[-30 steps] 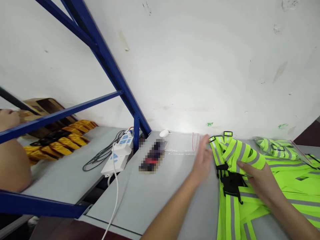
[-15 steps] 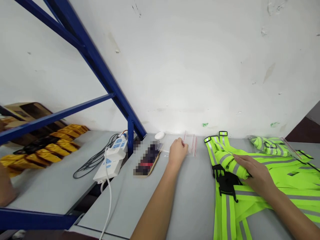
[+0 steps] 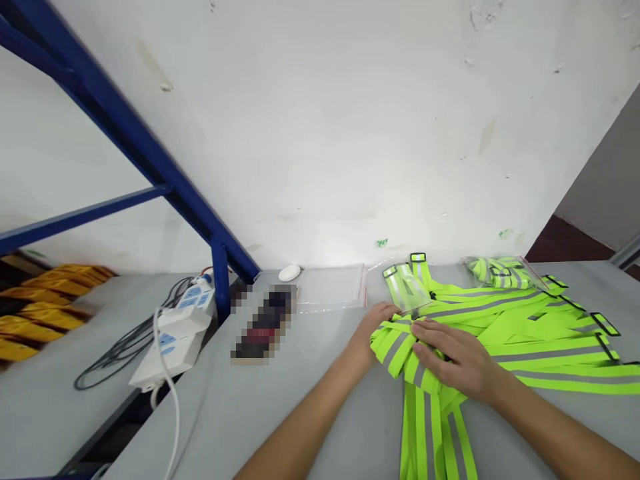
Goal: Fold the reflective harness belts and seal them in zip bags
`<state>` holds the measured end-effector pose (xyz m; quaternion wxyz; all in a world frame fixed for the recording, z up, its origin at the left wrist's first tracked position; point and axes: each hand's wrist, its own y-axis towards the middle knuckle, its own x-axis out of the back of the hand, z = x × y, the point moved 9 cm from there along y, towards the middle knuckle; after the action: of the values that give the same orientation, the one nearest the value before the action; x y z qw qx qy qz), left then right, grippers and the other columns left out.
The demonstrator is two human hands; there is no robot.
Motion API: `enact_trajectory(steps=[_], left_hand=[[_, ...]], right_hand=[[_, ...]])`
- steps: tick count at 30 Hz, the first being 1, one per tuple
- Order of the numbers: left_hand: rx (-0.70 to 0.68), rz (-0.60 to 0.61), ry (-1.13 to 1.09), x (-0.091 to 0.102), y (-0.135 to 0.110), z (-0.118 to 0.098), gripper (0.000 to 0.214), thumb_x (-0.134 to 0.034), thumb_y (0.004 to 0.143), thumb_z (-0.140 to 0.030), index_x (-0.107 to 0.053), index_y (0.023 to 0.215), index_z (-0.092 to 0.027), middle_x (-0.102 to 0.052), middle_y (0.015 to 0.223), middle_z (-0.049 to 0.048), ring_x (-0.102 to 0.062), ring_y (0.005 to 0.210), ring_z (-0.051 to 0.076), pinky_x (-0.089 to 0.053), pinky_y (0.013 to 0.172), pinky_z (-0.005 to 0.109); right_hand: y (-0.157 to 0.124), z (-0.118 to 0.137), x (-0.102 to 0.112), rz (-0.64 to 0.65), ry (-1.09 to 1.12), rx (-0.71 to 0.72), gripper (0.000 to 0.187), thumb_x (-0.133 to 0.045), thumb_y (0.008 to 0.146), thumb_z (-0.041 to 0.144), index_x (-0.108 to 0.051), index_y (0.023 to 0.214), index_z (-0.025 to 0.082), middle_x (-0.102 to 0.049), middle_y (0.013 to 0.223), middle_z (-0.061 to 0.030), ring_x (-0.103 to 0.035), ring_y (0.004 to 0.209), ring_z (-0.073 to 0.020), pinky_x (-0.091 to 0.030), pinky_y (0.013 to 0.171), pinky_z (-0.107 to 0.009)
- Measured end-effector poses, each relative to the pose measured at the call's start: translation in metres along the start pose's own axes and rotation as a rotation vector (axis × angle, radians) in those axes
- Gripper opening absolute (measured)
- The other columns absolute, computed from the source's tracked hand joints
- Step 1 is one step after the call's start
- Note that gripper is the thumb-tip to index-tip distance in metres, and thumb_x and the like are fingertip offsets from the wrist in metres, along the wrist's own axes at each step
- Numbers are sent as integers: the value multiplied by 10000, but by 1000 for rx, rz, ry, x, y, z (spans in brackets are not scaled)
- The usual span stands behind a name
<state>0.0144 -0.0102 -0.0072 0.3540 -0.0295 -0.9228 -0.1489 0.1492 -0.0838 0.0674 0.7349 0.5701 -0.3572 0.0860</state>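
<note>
My right hand lies over a folded roll of neon-yellow reflective strap vest, its fingers closed on the top. My left hand is at the roll's left end, partly hidden behind it, and pinches a clear zip bag that extends over the straps beyond. More reflective vests with grey stripes and black buckles are spread to the right, and loose straps hang toward the front edge. A packed vest in a clear bag lies at the back right.
Flat clear zip bags lie near the wall beside a white round object. A blurred-out phone-like object is left of them. Power strips with cables sit by the blue rack post. Yellow packets lie far left.
My left hand has drawn a clear bag from the pile and moved right to the rolled vest. My right hand has brought the roll left and nearer. The view has shifted right.
</note>
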Motion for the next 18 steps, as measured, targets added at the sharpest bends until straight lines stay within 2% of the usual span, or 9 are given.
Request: enact_trajectory(steps=[2,4,8,11,13,18], left_hand=[[-34,28,-31,5,-3,2,187,-610,707,-165,-692,872,-193,-706,907,27,-649,827,176,-507,732,251],[-58,-27,-8,14,-5,2,183,-570,776,-171,-694,909,-186,-710,939,47,-645,851,183,-508,745,281],[-182,-233,190,31,-10,-13,205,-534,865,-188,-694,992,-204,-725,1037,56,-642,964,219,-466,879,400],[-271,-337,316,36,-15,-20,273,-487,882,-119,-679,1041,-231,-718,1099,39,-631,1059,232,-378,998,489],[-315,-334,328,34,-17,-20,337,-445,887,-78,-652,1100,-237,-705,1137,31,-618,1114,220,-332,1053,512],[-326,-318,150,30,-17,-12,350,-402,923,-89,-601,1176,-226,-696,1157,40,-624,1128,164,-352,1090,464]], right_hand=[[-1,16,-7,0,-98,190,138,-603,846,84,-671,902,190,-754,939,-71,-705,926,-182,-598,828,-285],[-1,18,-12,21,-160,265,125,-601,845,68,-658,890,169,-751,923,-87,-704,923,-185,-597,815,-287],[1,7,-9,27,-224,244,134,-564,871,65,-641,926,160,-746,921,-98,-700,933,-185,-592,810,-283],[1,0,-6,19,-247,224,171,-559,867,53,-624,967,175,-741,933,-98,-694,951,-192,-590,810,-299],[0,-4,-8,42,-233,204,219,-540,869,42,-615,1010,192,-736,958,-95,-686,975,-189,-583,820,-304],[-5,-9,-19,121,-257,187,241,-495,874,23,-615,1016,178,-724,994,-113,-682,969,-202,-578,770,-303]])
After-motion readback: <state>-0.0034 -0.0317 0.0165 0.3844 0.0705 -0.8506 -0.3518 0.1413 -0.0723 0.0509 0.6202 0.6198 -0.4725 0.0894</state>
